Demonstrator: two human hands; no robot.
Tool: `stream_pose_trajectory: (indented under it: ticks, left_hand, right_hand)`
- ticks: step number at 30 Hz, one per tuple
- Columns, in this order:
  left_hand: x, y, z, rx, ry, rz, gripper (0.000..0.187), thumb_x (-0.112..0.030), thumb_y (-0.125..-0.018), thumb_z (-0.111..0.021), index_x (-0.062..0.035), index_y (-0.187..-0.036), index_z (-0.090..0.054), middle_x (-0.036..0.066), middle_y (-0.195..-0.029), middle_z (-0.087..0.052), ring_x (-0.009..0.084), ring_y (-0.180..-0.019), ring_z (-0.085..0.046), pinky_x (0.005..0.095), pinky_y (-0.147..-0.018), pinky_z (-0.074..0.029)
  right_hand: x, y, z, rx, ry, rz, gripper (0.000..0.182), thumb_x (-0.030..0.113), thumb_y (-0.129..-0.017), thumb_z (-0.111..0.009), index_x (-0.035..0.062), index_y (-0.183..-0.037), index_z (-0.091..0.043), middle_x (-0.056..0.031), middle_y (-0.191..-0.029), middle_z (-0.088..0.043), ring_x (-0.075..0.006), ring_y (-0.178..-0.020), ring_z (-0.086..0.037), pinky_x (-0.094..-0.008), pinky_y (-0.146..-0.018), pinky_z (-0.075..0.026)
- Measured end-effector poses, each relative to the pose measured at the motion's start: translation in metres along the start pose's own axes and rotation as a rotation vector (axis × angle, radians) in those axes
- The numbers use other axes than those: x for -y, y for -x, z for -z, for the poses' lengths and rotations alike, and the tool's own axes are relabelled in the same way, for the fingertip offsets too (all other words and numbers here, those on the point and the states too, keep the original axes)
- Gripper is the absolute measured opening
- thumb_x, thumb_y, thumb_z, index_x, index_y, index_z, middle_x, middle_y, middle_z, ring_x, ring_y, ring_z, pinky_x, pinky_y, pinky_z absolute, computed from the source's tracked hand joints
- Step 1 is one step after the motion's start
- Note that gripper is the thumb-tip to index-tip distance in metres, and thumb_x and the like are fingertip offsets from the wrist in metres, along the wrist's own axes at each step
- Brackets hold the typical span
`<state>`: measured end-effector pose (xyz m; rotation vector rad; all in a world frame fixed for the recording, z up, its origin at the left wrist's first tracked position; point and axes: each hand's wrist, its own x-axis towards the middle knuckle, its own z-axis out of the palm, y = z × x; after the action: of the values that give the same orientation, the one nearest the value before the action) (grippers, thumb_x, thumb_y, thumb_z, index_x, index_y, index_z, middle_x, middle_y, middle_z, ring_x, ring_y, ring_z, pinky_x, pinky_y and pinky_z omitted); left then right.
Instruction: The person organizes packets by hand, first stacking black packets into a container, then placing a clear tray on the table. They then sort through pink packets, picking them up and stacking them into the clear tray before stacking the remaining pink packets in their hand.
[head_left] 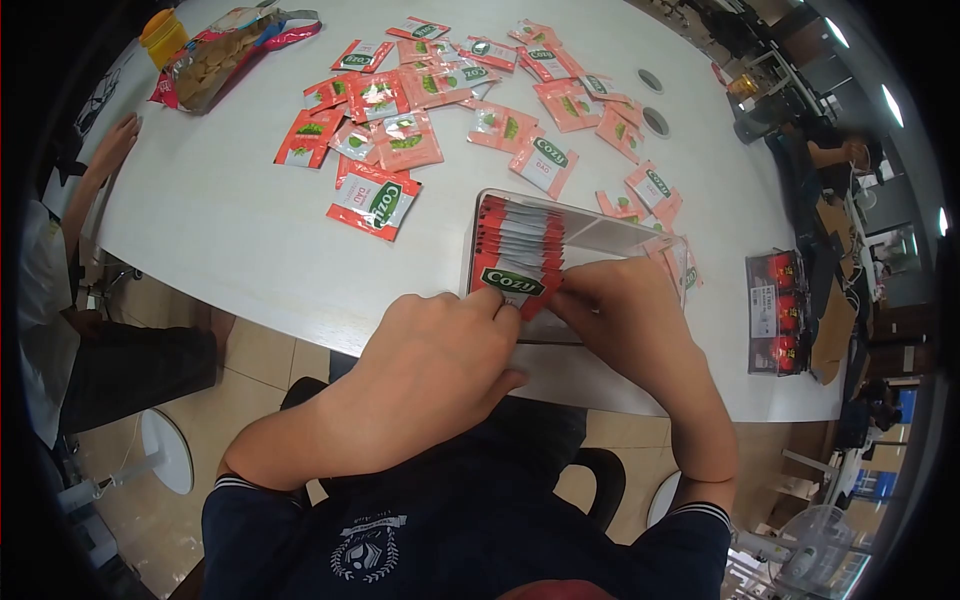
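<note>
A row of red and grey Cozy tea sachets (520,235) stands packed in the left part of a clear-walled box (612,238) at the table's front edge. At the near end of the row, the front sachet (512,282) faces me with its green label showing. My left hand (440,335) has its fingers closed on the lower left edge of that sachet. On the sachet's right side, my right hand (625,300) pinches the edge, with its fingertips partly hidden. The box's right part is partly covered by my right hand.
Many loose sachets (408,140) lie scattered beyond the box on the white table (250,190). An opened snack bag (215,65) and a yellow container (163,38) are at far left. A pack with red items (776,312) sits at right. Another person's hand (118,140) rests on the left edge.
</note>
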<state>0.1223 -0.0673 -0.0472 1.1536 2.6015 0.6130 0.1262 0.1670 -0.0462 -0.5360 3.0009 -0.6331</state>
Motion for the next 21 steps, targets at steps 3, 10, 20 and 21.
stream_pose_trajectory:
  ticks: [3,10,20,21]
  left_hand:
    - [0.000,-0.001,0.000,0.020,-0.011,0.003,0.038,-0.035,-0.090,-0.081,-0.0035,-0.107,-0.067,0.014,-0.098,-0.068,0.0363,-0.083,-0.073,0.0461,-0.068,-0.056]
    - [-0.001,-0.003,0.000,0.028,-0.014,0.009,0.039,-0.036,-0.090,-0.082,-0.0019,-0.104,-0.068,0.014,-0.097,-0.069,0.0354,-0.082,-0.073,0.0458,-0.067,-0.056]
    - [-0.001,-0.002,-0.001,-0.011,-0.022,-0.005,0.040,-0.036,-0.090,-0.082,-0.0017,-0.105,-0.068,0.014,-0.096,-0.069,0.0353,-0.082,-0.073,0.0461,-0.068,-0.056]
    - [-0.001,-0.002,-0.001,-0.013,-0.022,-0.003,0.040,-0.036,-0.090,-0.082,-0.0015,-0.105,-0.068,0.014,-0.096,-0.069,0.0354,-0.083,-0.073,0.0460,-0.068,-0.056]
  right_hand:
    - [-0.001,-0.005,-0.001,0.037,-0.011,0.003,0.009,0.017,-0.090,-0.074,0.0097,-0.092,-0.079,-0.0164,-0.075,-0.071,-0.0384,-0.073,-0.070,-0.0483,-0.066,-0.054]
    - [-0.004,0.002,0.017,0.064,-0.241,-0.082,0.013,0.019,-0.093,-0.078,0.0063,-0.093,-0.081,-0.0154,-0.072,-0.070,-0.0354,-0.067,-0.070,-0.0437,-0.062,-0.051]
    - [0.010,-0.008,0.005,0.037,-0.036,-0.054,0.030,0.032,-0.091,-0.082,0.0048,-0.078,-0.078,-0.0135,-0.063,-0.067,-0.0355,-0.058,-0.064,-0.0437,-0.057,-0.048]
    - [0.009,-0.008,0.002,0.041,-0.035,-0.047,0.031,0.032,-0.091,-0.082,0.0050,-0.077,-0.077,-0.0134,-0.063,-0.067,-0.0358,-0.059,-0.064,-0.0439,-0.057,-0.048]
